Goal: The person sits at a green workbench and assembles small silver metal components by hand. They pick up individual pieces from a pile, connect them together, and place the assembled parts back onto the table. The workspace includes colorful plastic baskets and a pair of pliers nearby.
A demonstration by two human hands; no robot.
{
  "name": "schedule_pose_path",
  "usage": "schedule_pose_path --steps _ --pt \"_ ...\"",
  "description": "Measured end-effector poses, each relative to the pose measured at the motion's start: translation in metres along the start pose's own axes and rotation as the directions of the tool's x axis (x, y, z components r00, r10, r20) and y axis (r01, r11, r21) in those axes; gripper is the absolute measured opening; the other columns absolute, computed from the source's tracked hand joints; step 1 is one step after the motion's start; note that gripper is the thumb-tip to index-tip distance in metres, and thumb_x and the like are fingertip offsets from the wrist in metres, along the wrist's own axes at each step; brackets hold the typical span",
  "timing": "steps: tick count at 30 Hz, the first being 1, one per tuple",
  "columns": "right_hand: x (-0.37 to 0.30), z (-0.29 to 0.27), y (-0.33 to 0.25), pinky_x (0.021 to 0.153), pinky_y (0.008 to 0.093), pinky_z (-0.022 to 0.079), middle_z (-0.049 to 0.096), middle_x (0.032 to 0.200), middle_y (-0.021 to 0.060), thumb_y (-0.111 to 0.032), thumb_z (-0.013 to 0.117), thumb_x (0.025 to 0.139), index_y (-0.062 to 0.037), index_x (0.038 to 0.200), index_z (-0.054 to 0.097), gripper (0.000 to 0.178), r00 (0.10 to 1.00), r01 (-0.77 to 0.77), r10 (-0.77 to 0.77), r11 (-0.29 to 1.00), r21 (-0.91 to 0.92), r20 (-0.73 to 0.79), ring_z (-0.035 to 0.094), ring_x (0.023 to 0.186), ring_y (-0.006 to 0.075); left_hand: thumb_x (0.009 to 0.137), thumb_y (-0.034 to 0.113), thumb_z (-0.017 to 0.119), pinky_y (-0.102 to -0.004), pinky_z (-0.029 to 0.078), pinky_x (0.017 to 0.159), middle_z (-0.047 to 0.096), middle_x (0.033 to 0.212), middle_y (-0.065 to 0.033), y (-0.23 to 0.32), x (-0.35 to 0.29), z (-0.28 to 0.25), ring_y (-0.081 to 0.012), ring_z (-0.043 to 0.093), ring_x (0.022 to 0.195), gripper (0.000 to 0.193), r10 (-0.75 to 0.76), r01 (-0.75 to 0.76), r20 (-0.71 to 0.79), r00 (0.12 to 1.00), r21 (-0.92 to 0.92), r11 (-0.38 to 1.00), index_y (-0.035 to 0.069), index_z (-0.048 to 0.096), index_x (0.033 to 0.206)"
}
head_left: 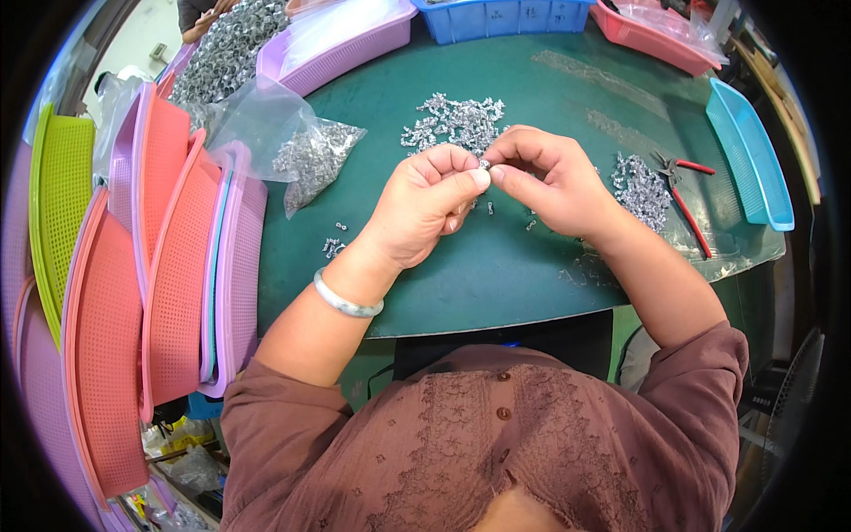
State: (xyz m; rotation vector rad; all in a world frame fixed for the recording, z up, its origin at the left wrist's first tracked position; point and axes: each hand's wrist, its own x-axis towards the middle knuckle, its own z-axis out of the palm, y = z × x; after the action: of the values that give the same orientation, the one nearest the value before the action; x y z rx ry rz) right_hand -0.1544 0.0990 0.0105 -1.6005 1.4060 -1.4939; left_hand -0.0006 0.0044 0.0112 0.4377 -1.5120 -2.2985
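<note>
The person at the green table (496,297) holds both hands together above its surface. The left hand (417,199) pinches a small metal part (484,164) between thumb and forefinger, its other fingers curled inward. The right hand (551,182) meets it from the other side, its thumb and forefinger closed in at the same part. The exact shape of the part is too small to tell from where I stand.

Just beyond the hands lies a loose pile of metal parts (459,122). A second pile (642,192) lies on the table beyond the right forearm. Just beside that pile rest pliers with red handles (690,223), the handles spread. A few loose pieces (333,247) lie near the left wrist, which bears a pale bracelet (346,300).

To the left, a clear bag (317,164) containing metal parts lies on the table. Along the far side stand a purple basket (355,55), a blue basket (510,23) and a pink basket (651,40). A light-blue tray (753,155) sits at the right edge. Stacked baskets (182,284) stand at the left, and a heap of metal rings (230,53) lies beyond them. A co-worker's hand (206,19) shows beside that heap.
</note>
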Motion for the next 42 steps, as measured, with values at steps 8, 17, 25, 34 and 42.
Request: schedule_pose_path --steps 8,17,25,34,42 --pt "-0.001 -0.007 -0.003 0.067 0.0197 0.041 0.056 0.084 -0.0004 -0.007 0.056 0.082 0.0019 0.093 0.059 0.014 0.970 -0.221 0.200 0.962 0.158 0.140 0.050 0.075 0.0041 0.080 0.002 0.060 -0.0155 0.031 0.051 0.051 0.068 0.0050 -0.006 0.001 0.000 -0.0009 0.041 0.058 0.004 0.297 -0.263 0.007 0.955 0.484 0.835 0.004 0.056 0.080" --pt "0.000 -0.007 0.000 0.065 0.0188 0.041 0.057 0.081 -0.0019 -0.007 0.057 0.080 0.0005 0.092 0.060 0.014 0.963 -0.250 0.218 0.941 0.228 0.156 0.050 0.072 0.0034 0.080 0.002 0.059 -0.0165 0.033 0.057 0.052 0.071 0.0041 -0.008 -0.001 0.000 -0.0018 0.042 0.064 0.003 0.306 -0.268 0.018 0.952 0.535 0.802 0.002 0.056 0.080" --pt "-0.001 -0.006 -0.004 0.065 0.0193 0.042 0.058 0.081 -0.0014 -0.007 0.057 0.079 0.0002 0.092 0.059 0.014 0.957 -0.280 0.246 0.921 0.270 0.153 0.051 0.072 0.0041 0.080 0.001 0.057 -0.0162 0.036 0.058 0.055 0.074 0.0029 -0.008 -0.002 0.001 -0.0018 0.046 0.066 0.002 0.288 -0.253 0.003 0.957 0.491 0.834 0.002 0.057 0.082" --pt "-0.001 -0.006 -0.007 0.061 0.0186 0.039 0.056 0.077 -0.0018 -0.010 0.059 0.077 -0.0012 0.088 0.058 0.014 0.942 -0.329 0.294 0.899 0.287 0.160 0.048 0.067 0.0042 0.080 0.001 0.058 -0.0160 0.037 0.059 0.055 0.074 0.0033 -0.009 -0.003 0.004 -0.0019 0.047 0.067 0.002 0.305 -0.261 -0.008 0.952 0.494 0.829 0.002 0.058 0.082" --pt "0.000 -0.005 -0.009 0.056 0.0201 0.038 0.055 0.075 0.0003 -0.014 0.058 0.077 -0.0009 0.084 0.058 0.015 0.921 -0.386 0.349 0.881 0.274 0.175 0.046 0.063 0.0061 0.081 0.002 0.058 -0.0151 0.035 0.054 0.054 0.071 0.0039 -0.010 -0.002 0.003 -0.0007 0.045 0.062 0.003 0.323 -0.290 0.007 0.947 0.458 0.841 0.002 0.058 0.084"
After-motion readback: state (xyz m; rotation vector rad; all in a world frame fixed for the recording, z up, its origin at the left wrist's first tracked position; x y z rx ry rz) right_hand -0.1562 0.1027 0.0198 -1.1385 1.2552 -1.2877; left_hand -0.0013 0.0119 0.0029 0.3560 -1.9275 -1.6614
